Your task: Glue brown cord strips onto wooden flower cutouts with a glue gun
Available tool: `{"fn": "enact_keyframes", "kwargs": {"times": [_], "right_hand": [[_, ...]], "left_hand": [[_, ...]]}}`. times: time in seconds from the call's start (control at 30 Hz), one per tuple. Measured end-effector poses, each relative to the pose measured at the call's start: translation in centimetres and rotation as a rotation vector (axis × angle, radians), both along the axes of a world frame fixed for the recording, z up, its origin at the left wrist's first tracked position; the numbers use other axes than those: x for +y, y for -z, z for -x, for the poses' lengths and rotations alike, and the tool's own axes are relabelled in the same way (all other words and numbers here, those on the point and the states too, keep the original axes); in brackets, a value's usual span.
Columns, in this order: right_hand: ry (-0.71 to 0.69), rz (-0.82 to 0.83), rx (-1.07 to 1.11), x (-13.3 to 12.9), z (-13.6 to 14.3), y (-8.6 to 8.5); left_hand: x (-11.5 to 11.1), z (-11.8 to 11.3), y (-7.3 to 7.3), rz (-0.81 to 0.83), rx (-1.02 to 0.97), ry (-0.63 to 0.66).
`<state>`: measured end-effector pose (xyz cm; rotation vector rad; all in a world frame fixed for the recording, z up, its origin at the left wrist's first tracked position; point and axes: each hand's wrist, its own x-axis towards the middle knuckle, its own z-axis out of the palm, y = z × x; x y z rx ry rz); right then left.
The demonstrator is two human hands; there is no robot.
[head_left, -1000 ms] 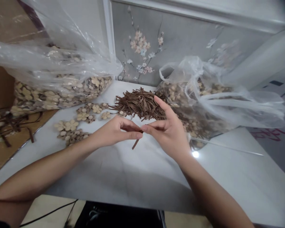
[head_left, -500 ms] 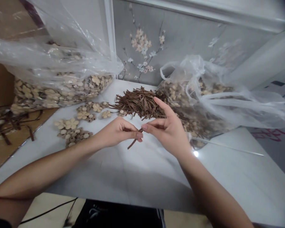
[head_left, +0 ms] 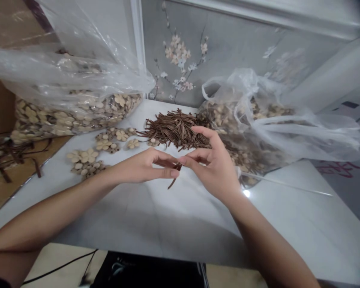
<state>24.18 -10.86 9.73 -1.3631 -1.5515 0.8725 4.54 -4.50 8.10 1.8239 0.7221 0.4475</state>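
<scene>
Between my two hands, above the white table, is a short brown cord (head_left: 173,182) whose loose end hangs downward. My left hand (head_left: 151,166) has thumb and fingers closed around it from the left. From the right, my right hand (head_left: 211,162) pinches it between thumb and a finger, with the index finger raised. The cord's upper part is hidden by the fingertips. Just behind the hands lies a heap of brown cords (head_left: 177,128). Wooden flower pieces (head_left: 89,155) and small round beads (head_left: 88,170) sit beyond my left forearm.
A clear bag of wooden pieces (head_left: 60,118) stands at the back left, another knotted bag (head_left: 249,124) at the right. A thin clear rod (head_left: 288,186) lies near it. Cardboard (head_left: 52,152) with brown strips is far left; a flowered panel (head_left: 180,52) rises behind.
The cord's hanging end has swung right and points more steeply down. My right index finger has lowered slightly, and my left forearm now covers more of the beads.
</scene>
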Motion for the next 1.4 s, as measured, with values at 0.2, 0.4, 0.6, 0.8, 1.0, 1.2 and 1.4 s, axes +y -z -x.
{"fn": "enact_keyframes", "kwargs": {"times": [0.2,0.4,0.6,0.8,1.0,1.2,1.4], "right_hand": [[-0.011,-0.012,-0.055,-0.1,0.5,0.1],[-0.11,0.021,-0.179,-0.5,0.3,-0.2],[-0.18,0.095,-0.26,0.6,2.1,0.8],[-0.082,0.2,-0.663,9.0,10.3,5.0],[-0.076,0.27,-0.6,14.1,14.1,7.2],[-0.227,0.226,-0.313,9.0,10.0,7.3],[-0.174,0.217,-0.099,2.0,4.9,7.0]], "left_hand": [[-0.2,-0.5,0.7,0.128,-0.002,-0.005],[-1.3,-0.3,0.9,0.112,0.05,0.034],[-0.1,4.9,0.9,0.06,0.12,-0.151],[4.9,11.3,3.2,0.387,-0.3,-0.581],[6.0,12.3,6.4,0.421,-0.279,-0.592],[4.4,11.0,6.1,0.349,-0.206,-0.605],[0.5,6.0,5.3,0.138,-0.059,-0.25]]}}
